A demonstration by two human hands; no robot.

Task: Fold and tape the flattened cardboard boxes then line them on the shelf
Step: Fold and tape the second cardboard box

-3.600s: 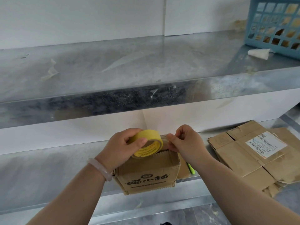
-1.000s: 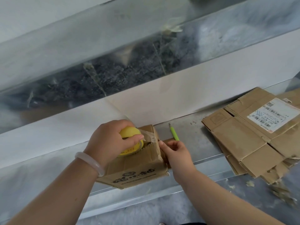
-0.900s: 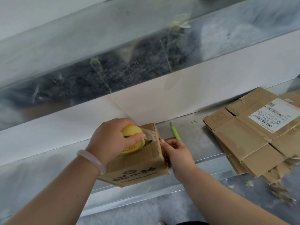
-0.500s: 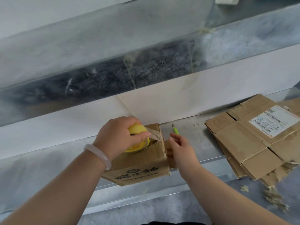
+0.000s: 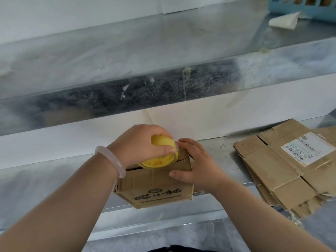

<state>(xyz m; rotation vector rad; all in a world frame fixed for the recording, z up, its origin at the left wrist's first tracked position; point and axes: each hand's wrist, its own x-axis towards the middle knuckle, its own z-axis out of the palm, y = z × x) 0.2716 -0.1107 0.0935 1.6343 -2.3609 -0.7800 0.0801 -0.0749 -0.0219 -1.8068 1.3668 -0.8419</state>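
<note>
A small folded cardboard box (image 5: pixel 154 188) with black print on its front stands at the front edge of the lower metal shelf (image 5: pixel 54 179). My left hand (image 5: pixel 140 144) grips a yellow roll of tape (image 5: pixel 161 157) and holds it on the box's top. My right hand (image 5: pixel 196 164) lies flat over the box's top right corner, fingers straight and thumb on the top flap. A stack of flattened cardboard boxes (image 5: pixel 283 164) lies to the right on the same shelf, the top one bearing a white shipping label (image 5: pixel 307 149).
The upper metal shelf (image 5: pixel 163 51) runs across the view above the box. At its far right stand a blue plastic basket (image 5: pixel 305 6) and a crumpled white paper (image 5: pixel 283 20). Cardboard crumbs lie below the flat stack.
My right hand moved from the box's right side up onto its top and now presses flat. The green pen behind the box is hidden. The view tilted up, showing the basket.
</note>
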